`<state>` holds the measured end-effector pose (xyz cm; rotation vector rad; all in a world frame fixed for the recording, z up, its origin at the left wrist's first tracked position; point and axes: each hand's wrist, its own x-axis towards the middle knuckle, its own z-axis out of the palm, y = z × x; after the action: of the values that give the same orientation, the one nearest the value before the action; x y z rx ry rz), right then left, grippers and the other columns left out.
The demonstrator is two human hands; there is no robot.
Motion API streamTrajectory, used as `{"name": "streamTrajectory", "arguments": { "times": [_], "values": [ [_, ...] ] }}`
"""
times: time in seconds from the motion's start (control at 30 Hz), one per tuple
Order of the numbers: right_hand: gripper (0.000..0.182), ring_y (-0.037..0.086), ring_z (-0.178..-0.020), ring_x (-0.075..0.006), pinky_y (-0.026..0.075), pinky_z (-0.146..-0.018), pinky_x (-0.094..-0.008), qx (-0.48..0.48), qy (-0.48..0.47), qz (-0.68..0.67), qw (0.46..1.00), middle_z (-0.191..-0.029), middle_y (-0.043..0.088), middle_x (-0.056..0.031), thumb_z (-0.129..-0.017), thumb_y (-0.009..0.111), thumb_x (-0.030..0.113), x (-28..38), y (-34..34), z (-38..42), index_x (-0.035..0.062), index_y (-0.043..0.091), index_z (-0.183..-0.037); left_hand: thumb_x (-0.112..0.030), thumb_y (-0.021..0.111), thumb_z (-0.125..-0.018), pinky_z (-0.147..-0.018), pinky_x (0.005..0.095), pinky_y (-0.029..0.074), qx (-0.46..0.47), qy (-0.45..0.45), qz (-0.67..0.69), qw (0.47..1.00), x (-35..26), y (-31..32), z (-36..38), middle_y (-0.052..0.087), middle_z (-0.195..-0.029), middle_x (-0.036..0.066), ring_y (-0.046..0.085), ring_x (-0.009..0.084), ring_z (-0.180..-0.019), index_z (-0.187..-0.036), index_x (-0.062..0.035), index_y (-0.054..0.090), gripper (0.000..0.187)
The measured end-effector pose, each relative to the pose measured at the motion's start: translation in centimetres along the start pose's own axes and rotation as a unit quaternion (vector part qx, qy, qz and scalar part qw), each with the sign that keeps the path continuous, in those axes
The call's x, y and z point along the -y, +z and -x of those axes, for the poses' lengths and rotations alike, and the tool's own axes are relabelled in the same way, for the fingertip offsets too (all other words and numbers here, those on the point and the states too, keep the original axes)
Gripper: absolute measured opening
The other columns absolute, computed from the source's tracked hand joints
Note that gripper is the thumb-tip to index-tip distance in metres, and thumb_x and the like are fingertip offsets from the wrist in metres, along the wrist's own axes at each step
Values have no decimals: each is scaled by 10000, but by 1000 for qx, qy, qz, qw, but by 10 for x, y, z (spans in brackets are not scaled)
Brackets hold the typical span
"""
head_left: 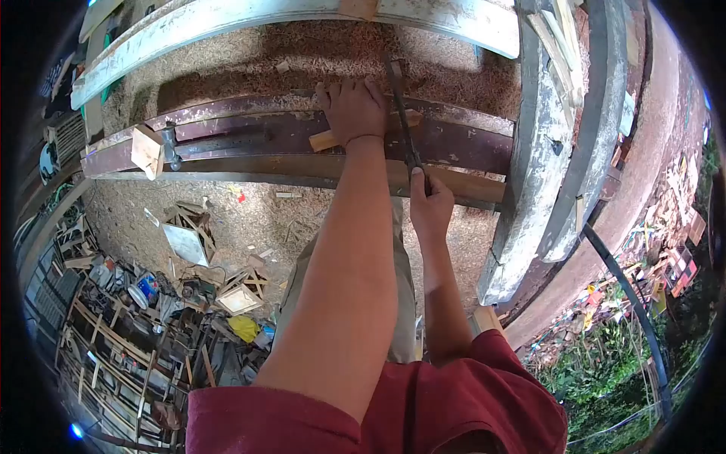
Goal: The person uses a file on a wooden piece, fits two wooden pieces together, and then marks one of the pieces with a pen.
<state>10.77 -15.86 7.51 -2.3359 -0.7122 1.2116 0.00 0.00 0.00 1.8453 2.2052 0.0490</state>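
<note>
My left hand (354,110) presses down on a short wood strip (325,141) that lies slantwise over the dark red beam (469,147); its fingers curl over the far side. To its right, my right hand (432,198) is closed round the near end of a long, narrow dark tool, which looks like a handsaw (404,121) seen nearly edge-on. The blade points away from me and crosses the strip close to my left hand. Most of the handle is hidden in my fingers.
On the beam's left part lie a hammer (171,147) and a wood block (147,153). A pale plank (227,17) runs across the far side. Paint-spattered timbers (533,181) stand at right. Sawdust, offcuts and a small wooden stool (187,240) cover the floor at left.
</note>
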Motion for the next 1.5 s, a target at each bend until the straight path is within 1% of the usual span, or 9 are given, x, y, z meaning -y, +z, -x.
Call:
{"name": "streamTrajectory", "arguments": {
  "times": [0.17,0.27,0.37,0.57,0.87,1.23,1.33,1.43,1.5],
  "values": [
    [454,530,-543,-189,442,-564,-381,-14,-5,-1,1000,-611,618,-123,-1025,702,351,-22,-6,19,-30,667,-780,-364,356,-1130,-1256,522,317,8,-4,17,1000,-2,3,6,748,-1163,157,644,341,-1204,-1042,-54,809,556],
    [450,399,-610,-46,319,-541,-302,-9,-6,34,999,-609,467,39,-1047,705,309,-11,-4,12,-8,614,-742,-323,429,-1095,-1246,548,309,-49,12,18,999,3,13,4,756,-1054,131,641,337,-1123,-966,-47,807,486],
    [445,587,-548,-220,464,-577,-392,-17,-32,10,999,-626,629,-159,-1008,722,336,-4,-7,16,-30,659,-763,-322,417,-1103,-1249,547,307,-63,14,6,998,3,13,4,757,-1068,137,638,341,-1134,-987,-39,807,496],
    [444,587,-555,-229,463,-578,-405,-13,10,42,999,-631,626,-165,-997,737,346,2,-5,11,-19,649,-760,-363,362,-1123,-1250,539,301,19,-1,-3,1000,-1,1,-1,760,-1152,157,638,348,-1231,-1061,-47,810,551],
    [434,540,-616,-93,433,-567,-336,-1,85,-48,995,-641,647,-70,-1023,714,345,-93,-23,84,-26,692,-797,-334,367,-1104,-1283,539,276,-52,10,4,999,2,13,2,756,-1123,136,629,341,-1186,-1009,-42,813,542],
    [469,538,-568,-116,440,-553,-344,5,11,-81,997,-592,586,-73,-1009,730,363,0,-28,32,-28,662,-759,-321,391,-1102,-1264,546,289,-38,7,34,999,0,11,4,754,-1113,142,633,348,-1169,-1004,-38,809,515],
    [521,368,-622,-48,291,-533,-302,9,0,-10,1000,-618,442,49,-1035,724,340,16,-16,6,-11,548,-693,-316,405,-1100,-1256,547,297,-45,8,28,999,3,12,2,748,-1112,144,635,350,-1159,-1004,-39,807,498],
    [479,526,-559,-129,435,-560,-348,14,15,-21,1000,-600,593,-65,-1000,734,385,7,-8,-10,-29,672,-767,-306,431,-1089,-1246,545,311,-73,20,32,997,3,16,2,724,-1139,147,625,349,-1170,-1039,-41,779,440],
    [506,438,-580,-76,350,-537,-319,8,13,-47,999,-597,512,4,-1013,733,375,6,-5,-10,-18,611,-718,-305,444,-1086,-1237,542,327,-75,17,40,996,4,14,2,702,-1193,147,616,352,-1202,-1098,-54,749,396]
  ]
}}
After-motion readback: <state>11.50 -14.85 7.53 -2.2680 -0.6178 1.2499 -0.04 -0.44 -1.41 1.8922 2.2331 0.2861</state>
